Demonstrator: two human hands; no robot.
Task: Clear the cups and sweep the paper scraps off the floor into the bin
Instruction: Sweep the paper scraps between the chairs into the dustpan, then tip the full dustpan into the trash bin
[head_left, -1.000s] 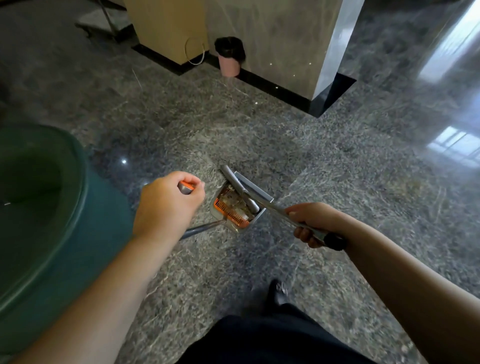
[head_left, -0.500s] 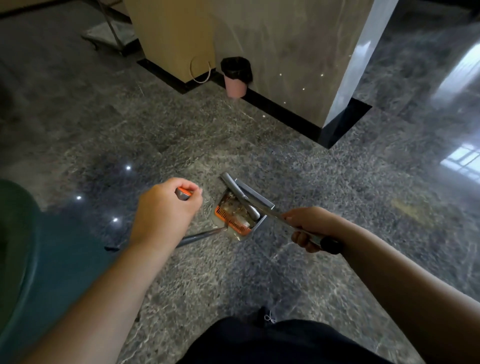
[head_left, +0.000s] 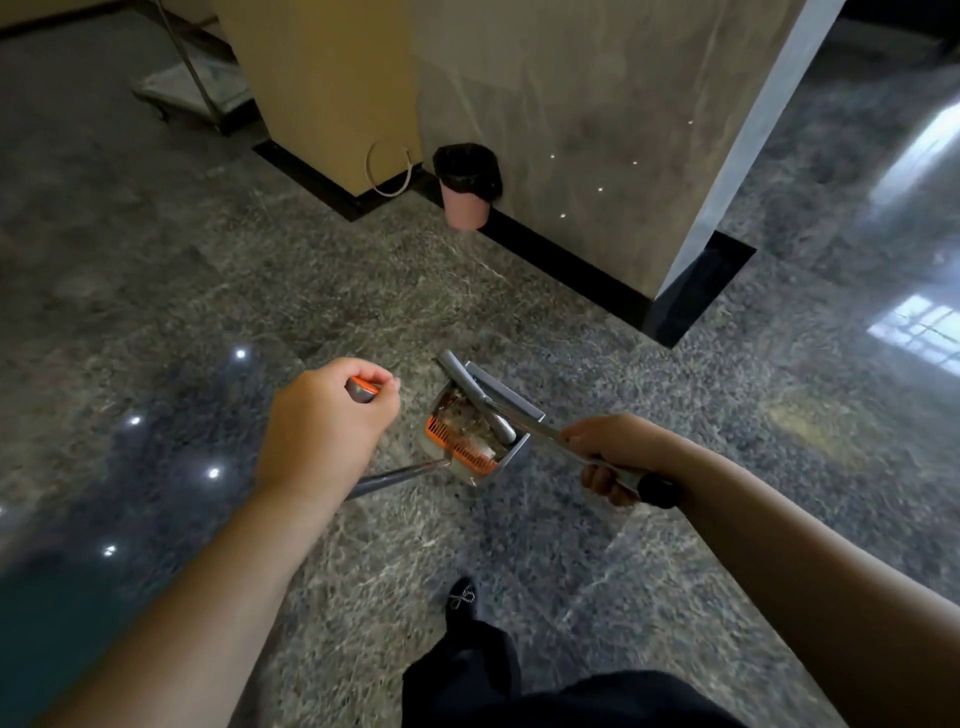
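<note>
A dustpan (head_left: 480, 434) is carried above the grey marble floor (head_left: 260, 291), between the two hands. Its handle (head_left: 395, 475) — a thin metal rod — runs down and to the left, and its orange-capped top end is gripped in the left hand (head_left: 324, 421), whose fingers are curled tightly round it. An orange comb strip (head_left: 457, 451) is seen along the pan's near edge, and pale paper scraps (head_left: 465, 415) are piled inside the pan. A broom (head_left: 478, 397) is laid across the pan's top, its grey head resting over the scraps. The broom's shaft is held in the right hand (head_left: 615, 454), the fingers wrapped fully round it just ahead of a black end cap (head_left: 657, 491).

The bin (head_left: 465, 189) — a small pink one lined with a black bag — is stood on the floor against the base of a marble pillar (head_left: 597, 130), well apart from the dustpan. Just to its left a white cord loop (head_left: 387, 171) is seen hanging against a tan panel (head_left: 322, 88). A low cart (head_left: 195, 91) is partly visible at the upper left. A blurred green shape (head_left: 47, 613) is seen at the lower left edge; what it is cannot be told. A dark shoe (head_left: 462, 597) and dark trousers (head_left: 545, 691) are seen at the bottom.
</note>
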